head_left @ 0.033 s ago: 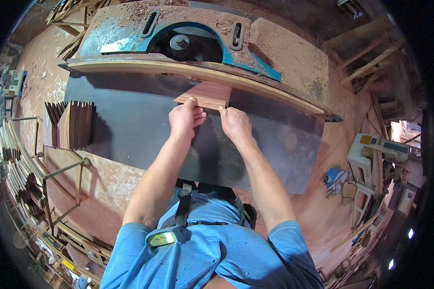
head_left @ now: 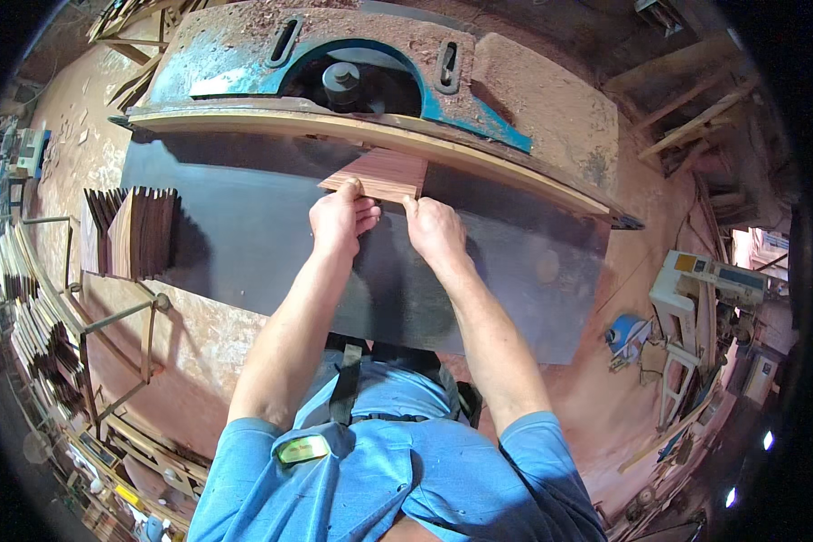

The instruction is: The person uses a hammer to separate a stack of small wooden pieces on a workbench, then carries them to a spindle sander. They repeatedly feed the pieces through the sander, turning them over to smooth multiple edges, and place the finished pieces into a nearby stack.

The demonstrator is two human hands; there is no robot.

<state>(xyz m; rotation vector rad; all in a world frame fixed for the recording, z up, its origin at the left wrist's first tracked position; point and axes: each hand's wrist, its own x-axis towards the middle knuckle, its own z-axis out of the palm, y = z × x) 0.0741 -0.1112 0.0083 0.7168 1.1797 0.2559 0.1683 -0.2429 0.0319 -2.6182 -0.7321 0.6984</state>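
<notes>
A reddish-brown striped wooden piece [head_left: 385, 174] with a slanted left side lies flat on the dark machine table [head_left: 271, 217], its far edge close against the long wooden fence [head_left: 515, 178]. My left hand [head_left: 339, 223] grips its near left corner, thumb on top and the other fingers curled. At the near right corner my right hand [head_left: 436, 230] is closed, thumb and finger pressed on the edge. Beyond the fence, a round spindle [head_left: 340, 81] sits in the opening of a blue curved guard [head_left: 479, 131]. Any cutter near the wood is hidden.
Several similar dark wooden pieces [head_left: 140, 233] stand stacked at the table's left end. Beside it is a metal rack frame [head_left: 117, 316] with more pieces [head_left: 41, 339]. Sawdust covers the machine's top [head_left: 370, 27]. To the right stand a pale machine [head_left: 686, 294] and a blue object [head_left: 625, 334].
Both my hands and the wooden piece have shifted slightly to the left along the fence. My grip looks the same.
</notes>
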